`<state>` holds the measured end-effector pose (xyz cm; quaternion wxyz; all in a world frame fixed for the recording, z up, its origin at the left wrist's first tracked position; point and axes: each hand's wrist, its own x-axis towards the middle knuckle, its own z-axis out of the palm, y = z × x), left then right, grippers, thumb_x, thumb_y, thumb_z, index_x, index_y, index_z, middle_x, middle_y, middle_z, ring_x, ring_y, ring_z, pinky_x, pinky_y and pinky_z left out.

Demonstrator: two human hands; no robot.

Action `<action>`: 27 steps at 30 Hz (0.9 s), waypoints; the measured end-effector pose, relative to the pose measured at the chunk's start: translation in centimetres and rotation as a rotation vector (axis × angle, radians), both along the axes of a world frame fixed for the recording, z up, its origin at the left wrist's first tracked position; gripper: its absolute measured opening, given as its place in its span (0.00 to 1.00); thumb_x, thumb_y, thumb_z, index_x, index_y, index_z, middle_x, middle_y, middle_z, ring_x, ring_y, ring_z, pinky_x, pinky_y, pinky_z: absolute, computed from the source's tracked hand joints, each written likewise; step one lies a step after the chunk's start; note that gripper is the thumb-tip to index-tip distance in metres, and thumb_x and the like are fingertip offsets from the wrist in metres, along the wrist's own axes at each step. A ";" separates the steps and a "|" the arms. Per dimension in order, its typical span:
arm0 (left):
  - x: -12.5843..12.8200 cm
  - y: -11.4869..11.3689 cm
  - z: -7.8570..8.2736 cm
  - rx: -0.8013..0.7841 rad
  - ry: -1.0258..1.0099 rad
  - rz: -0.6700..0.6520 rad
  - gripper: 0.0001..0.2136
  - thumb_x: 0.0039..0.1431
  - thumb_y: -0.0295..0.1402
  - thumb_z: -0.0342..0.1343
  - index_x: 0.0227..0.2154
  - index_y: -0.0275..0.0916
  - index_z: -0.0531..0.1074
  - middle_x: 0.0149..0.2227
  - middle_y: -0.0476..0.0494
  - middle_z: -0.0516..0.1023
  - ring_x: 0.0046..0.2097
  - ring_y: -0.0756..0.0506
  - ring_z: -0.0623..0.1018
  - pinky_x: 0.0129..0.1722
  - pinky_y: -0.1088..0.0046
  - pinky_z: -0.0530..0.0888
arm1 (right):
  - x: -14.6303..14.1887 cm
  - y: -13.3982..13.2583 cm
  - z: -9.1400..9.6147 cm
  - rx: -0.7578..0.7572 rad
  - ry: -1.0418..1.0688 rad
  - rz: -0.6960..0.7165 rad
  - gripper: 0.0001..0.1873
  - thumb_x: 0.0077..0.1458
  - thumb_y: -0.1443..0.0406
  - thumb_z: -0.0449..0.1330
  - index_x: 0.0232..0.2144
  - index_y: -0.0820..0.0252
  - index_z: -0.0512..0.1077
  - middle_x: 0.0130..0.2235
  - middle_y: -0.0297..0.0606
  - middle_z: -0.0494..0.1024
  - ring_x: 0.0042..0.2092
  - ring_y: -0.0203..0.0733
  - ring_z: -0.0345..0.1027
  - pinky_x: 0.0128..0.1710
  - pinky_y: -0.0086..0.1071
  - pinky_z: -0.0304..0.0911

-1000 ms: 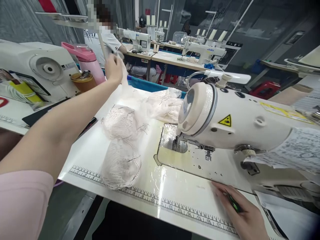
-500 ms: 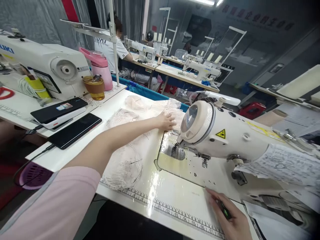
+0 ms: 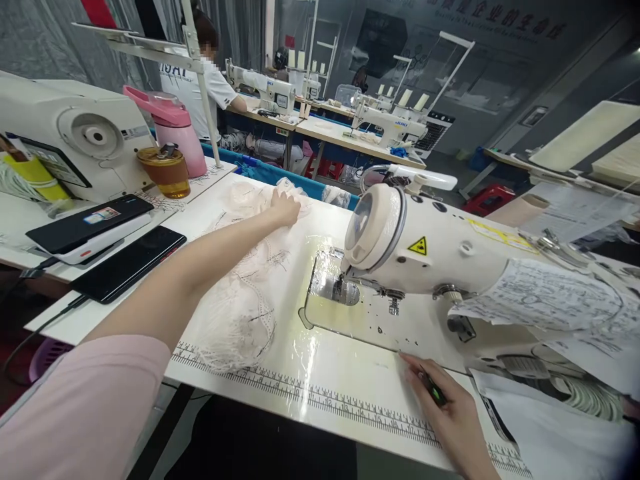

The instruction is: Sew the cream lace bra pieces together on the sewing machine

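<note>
My left hand (image 3: pixel 287 209) reaches to the far side of the white sewing table, its fingers closed on a bunched end of pale pink lace fabric (image 3: pixel 245 200). More of that lace, with dark thread ends on it, spreads toward me as a rounded lace piece (image 3: pixel 237 333) by the printed ruler. Near the front edge, right of the needle area, my right hand (image 3: pixel 445 407) rests on the table. Its fingers curl around a small black-and-green tool (image 3: pixel 434 389), mostly hidden in the palm. The sewing machine (image 3: pixel 425 233) stands between the hands and beyond; nothing lies under its needle.
On the left are a black phone (image 3: pixel 133 263), a power bank (image 3: pixel 90 223), an amber cup (image 3: pixel 167 173) and a pink bottle (image 3: pixel 177 133). Papers (image 3: pixel 545 293) hang over the machine's right side. A co-worker (image 3: pixel 195 87) sits beyond, near other machines.
My left hand has gone from lying spread beside the machine head to gripping the lace farther left, drawing its far end away from the machine. My right hand stays put; the view has shifted.
</note>
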<state>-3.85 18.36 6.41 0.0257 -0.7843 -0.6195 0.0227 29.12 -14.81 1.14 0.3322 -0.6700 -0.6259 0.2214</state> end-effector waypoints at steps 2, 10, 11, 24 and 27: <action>-0.3 -1.4 0.8 0.020 0.010 -0.058 0.17 0.64 0.34 0.52 0.55 0.38 0.69 0.60 0.37 0.68 0.65 0.34 0.60 0.65 0.43 0.47 | 0.3 -0.1 -0.1 0.031 -0.041 0.036 0.16 0.57 0.53 0.60 0.45 0.52 0.78 0.43 0.41 0.80 0.43 0.43 0.75 0.32 0.26 0.71; -5.4 -16.8 3.0 0.145 -0.077 -0.286 0.18 0.66 0.39 0.48 0.56 0.41 0.70 0.59 0.43 0.72 0.62 0.41 0.67 0.66 0.56 0.53 | -0.5 -0.7 -0.7 0.355 -0.419 0.289 0.22 0.63 0.65 0.53 0.59 0.50 0.65 0.50 0.43 0.75 0.48 0.42 0.74 0.36 0.27 0.72; -6.2 -19.5 2.5 0.168 -0.126 -0.294 0.19 0.66 0.40 0.48 0.56 0.43 0.70 0.59 0.44 0.72 0.62 0.41 0.69 0.65 0.57 0.57 | -0.6 -0.7 -0.7 0.389 -0.485 0.312 0.23 0.63 0.66 0.52 0.60 0.49 0.64 0.50 0.43 0.76 0.46 0.42 0.74 0.34 0.27 0.71; -9.1 -31.1 -7.2 0.200 -0.373 -0.199 0.22 0.70 0.44 0.42 0.61 0.45 0.64 0.66 0.46 0.61 0.68 0.42 0.60 0.68 0.56 0.58 | -0.7 -0.4 -1.3 0.490 -0.711 0.204 0.26 0.66 0.61 0.48 0.65 0.53 0.58 0.49 0.44 0.78 0.49 0.50 0.70 0.42 0.41 0.70; -8.8 -30.8 -6.9 0.237 -0.418 -0.177 0.20 0.69 0.42 0.44 0.59 0.43 0.67 0.65 0.45 0.64 0.67 0.42 0.62 0.66 0.56 0.61 | -0.3 -0.2 -1.7 0.466 -0.682 0.132 0.24 0.66 0.59 0.48 0.61 0.56 0.63 0.49 0.45 0.78 0.50 0.52 0.70 0.43 0.44 0.69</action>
